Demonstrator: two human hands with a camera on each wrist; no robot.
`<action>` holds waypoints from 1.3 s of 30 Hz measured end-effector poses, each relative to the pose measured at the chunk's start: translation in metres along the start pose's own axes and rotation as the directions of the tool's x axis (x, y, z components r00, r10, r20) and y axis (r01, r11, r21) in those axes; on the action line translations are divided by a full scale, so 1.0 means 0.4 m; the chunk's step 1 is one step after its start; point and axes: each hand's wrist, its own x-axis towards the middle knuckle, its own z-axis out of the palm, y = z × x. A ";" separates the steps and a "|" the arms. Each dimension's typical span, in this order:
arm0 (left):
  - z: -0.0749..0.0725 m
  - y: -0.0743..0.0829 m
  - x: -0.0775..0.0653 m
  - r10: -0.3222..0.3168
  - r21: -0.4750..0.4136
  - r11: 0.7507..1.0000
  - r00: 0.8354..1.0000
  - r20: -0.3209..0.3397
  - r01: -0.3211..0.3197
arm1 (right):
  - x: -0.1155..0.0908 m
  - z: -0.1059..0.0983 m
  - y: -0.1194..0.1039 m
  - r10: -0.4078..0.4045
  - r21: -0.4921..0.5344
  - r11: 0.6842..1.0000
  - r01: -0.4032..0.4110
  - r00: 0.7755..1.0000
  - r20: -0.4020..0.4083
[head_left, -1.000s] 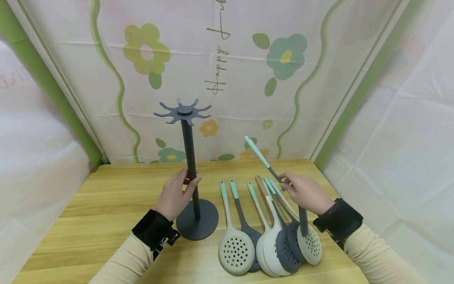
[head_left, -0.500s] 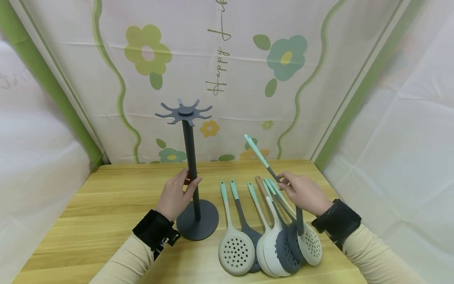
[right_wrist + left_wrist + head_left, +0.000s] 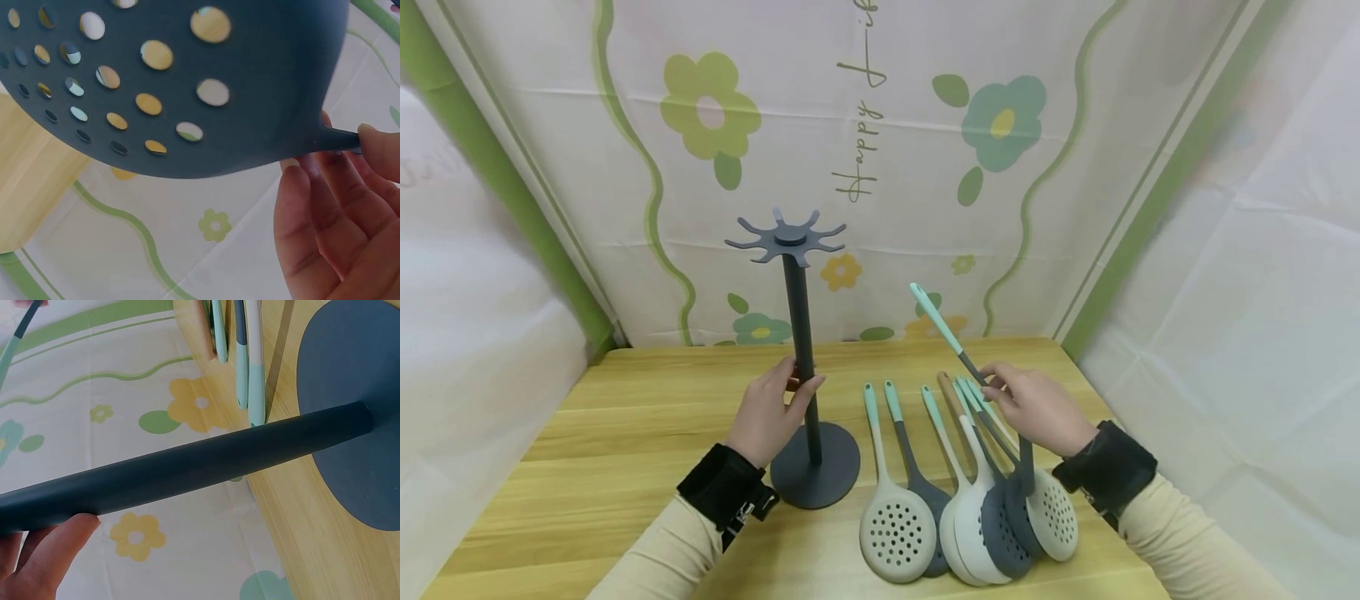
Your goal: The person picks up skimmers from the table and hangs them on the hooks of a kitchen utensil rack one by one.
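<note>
My left hand (image 3: pixel 771 417) grips the pole of a dark grey utensil stand (image 3: pixel 797 321), which has a round base and a star of curved hooks on top. In the left wrist view, the fingertips lie against the pole (image 3: pixel 187 465). My right hand (image 3: pixel 1037 408) pinches a dark grey skimmer by the lower, grey part of its shaft, its mint handle end (image 3: pixel 934 317) pointing up and left. The right wrist view shows its perforated head (image 3: pixel 262 87) close up, off the table; in the head view only its thin edge shows below the hand.
On the wooden table (image 3: pixel 587 467), right of the stand, lies a row of utensils. A beige skimmer (image 3: pixel 898 533) comes first, then a dark grey one (image 3: pixel 910 446); the others overlap, including a white ladle (image 3: pixel 977 533) and another beige skimmer (image 3: pixel 1058 517). Fabric walls (image 3: pixel 910 200) surround the table.
My right hand has shifted slightly left with the skimmer. The left hand and the stand look unchanged, as do the utensils on the table.
</note>
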 end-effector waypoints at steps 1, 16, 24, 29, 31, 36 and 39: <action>0.000 0.000 0.000 0.000 0.003 1.000 1.000 0.000 0.000 | 0.000 0.000 -0.001 -0.002 -0.002 1.000 0.002 1.000 -0.003; 0.001 0.001 0.000 -0.014 0.011 1.000 1.000 0.004 0.014 | -0.003 0.002 -0.010 -0.012 0.021 1.000 0.012 0.999 -0.035; 0.000 0.004 0.000 -0.007 0.010 1.000 1.000 -0.007 0.007 | 0.000 0.005 -0.014 -0.011 0.028 1.000 0.013 0.998 -0.069; 0.000 0.004 -0.001 -0.006 0.010 1.000 1.000 -0.006 0.006 | 0.001 0.009 -0.019 -0.004 0.035 0.999 0.008 0.996 -0.091; 0.000 0.003 0.000 -0.005 0.009 1.000 1.000 -0.006 0.005 | 0.002 0.011 -0.021 -0.005 0.039 0.999 0.009 0.995 -0.096; -0.002 0.006 -0.001 -0.004 0.009 1.000 1.000 -0.006 0.004 | 0.006 0.018 -0.028 -0.019 0.050 0.998 0.025 0.994 -0.110; -0.003 0.007 0.000 -0.009 0.016 1.000 1.000 -0.004 0.009 | 0.008 0.022 -0.030 -0.021 0.063 0.998 0.029 0.993 -0.115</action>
